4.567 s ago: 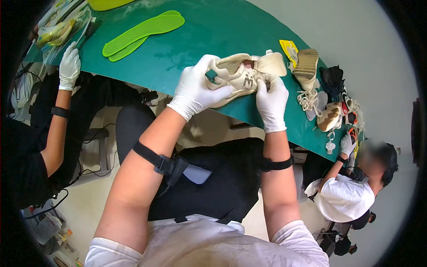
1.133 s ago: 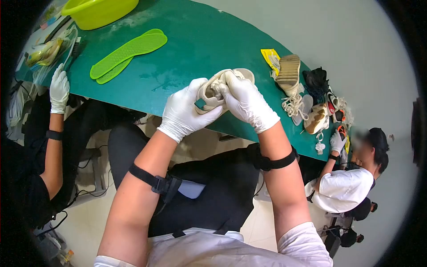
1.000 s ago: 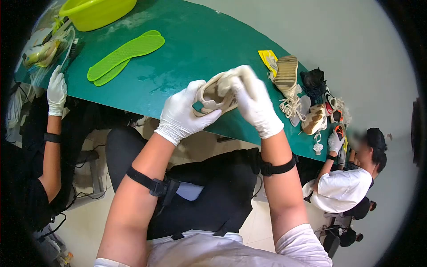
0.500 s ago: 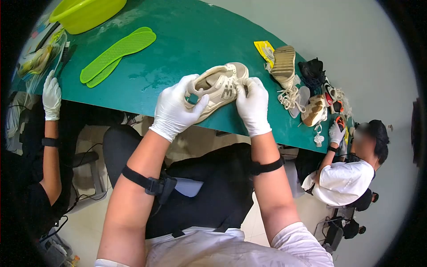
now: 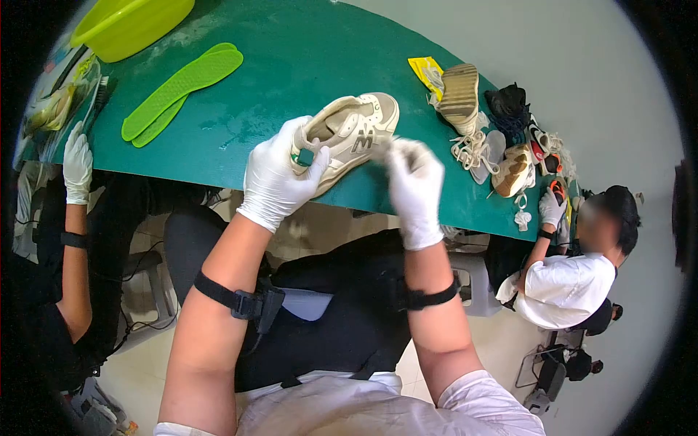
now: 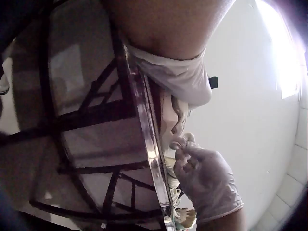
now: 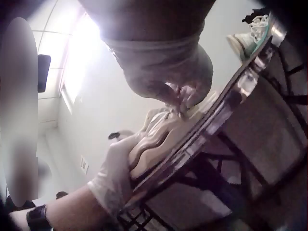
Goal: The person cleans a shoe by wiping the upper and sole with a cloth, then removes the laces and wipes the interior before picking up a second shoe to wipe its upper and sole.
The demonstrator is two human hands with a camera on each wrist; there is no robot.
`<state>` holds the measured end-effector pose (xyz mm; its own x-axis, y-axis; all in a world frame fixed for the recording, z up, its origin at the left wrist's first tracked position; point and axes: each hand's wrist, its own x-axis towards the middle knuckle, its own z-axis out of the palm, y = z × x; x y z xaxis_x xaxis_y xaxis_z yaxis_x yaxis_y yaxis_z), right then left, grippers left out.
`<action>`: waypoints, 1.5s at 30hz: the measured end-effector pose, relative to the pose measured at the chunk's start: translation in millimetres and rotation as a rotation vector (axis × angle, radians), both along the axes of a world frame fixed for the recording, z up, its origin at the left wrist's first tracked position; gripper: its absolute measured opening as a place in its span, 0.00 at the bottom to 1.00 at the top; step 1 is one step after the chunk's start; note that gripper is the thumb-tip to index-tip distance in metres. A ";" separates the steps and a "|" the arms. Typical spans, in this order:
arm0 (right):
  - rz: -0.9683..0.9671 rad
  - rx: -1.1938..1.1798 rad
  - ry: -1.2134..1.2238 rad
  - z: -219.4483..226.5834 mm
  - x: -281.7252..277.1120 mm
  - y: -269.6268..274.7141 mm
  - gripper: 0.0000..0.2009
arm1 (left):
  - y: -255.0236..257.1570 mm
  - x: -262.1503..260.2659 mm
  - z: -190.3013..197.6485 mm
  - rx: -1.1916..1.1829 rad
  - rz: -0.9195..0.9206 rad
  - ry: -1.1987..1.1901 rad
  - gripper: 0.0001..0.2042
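Note:
A beige-and-grey sneaker [image 5: 345, 145] with an M on its side lies tilted over the green table's near edge, toe pointing away to the right. My gloved left hand [image 5: 280, 174] grips its heel, thumb on the near side beside a green patch [image 5: 306, 156]. At the sneaker's near side by the toe is my gloved right hand [image 5: 416, 190], fingers curled and pinching a small whitish wad [image 5: 381, 147], blurred in the head view. In the right wrist view, the right hand's [image 7: 166, 72] fingertips meet at the sneaker's [image 7: 163, 134] side. The sneaker's underside is hidden.
Green insoles [image 5: 178, 93] lie at left, below a yellow-green basin [image 5: 131, 29]. At right are a striped-sole shoe [image 5: 459, 98], a yellow packet [image 5: 427, 76], laces [image 5: 471, 150] and several other shoes. People's gloved hands [image 5: 78, 163] appear at both table sides.
My right hand has left the sneaker's opening and moved to its near side by the toe. The sneaker has turned to show its M side, still held at the heel by my left hand.

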<state>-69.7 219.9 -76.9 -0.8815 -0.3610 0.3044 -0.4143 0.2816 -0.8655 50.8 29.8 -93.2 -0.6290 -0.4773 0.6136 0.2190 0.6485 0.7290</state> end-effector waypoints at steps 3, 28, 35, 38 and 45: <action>-0.103 -0.196 -0.068 32.8 -26.4 -4.3 0.05 | 2.8 3.6 1.2 0.004 0.018 -0.045 0.18; 0.041 -0.249 -0.055 25.2 -5.3 8.6 0.07 | 7.1 7.8 7.7 0.014 0.070 -0.166 0.21; -0.052 0.281 0.418 7.0 -32.4 -18.7 0.06 | 6.7 5.7 5.5 0.001 0.075 -0.116 0.20; -0.051 0.261 0.536 3.4 -16.7 -25.4 0.03 | 6.9 5.2 6.1 -0.008 0.089 -0.129 0.20; -0.024 0.140 0.510 7.5 51.0 -41.6 0.05 | 5.7 2.6 2.8 -0.008 0.086 -0.090 0.20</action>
<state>-18.7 178.2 -69.3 -0.6429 -0.4101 0.6469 -0.7645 0.3948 -0.5095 53.4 35.6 -90.4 -0.6388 -0.5272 0.5603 0.0957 0.6682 0.7378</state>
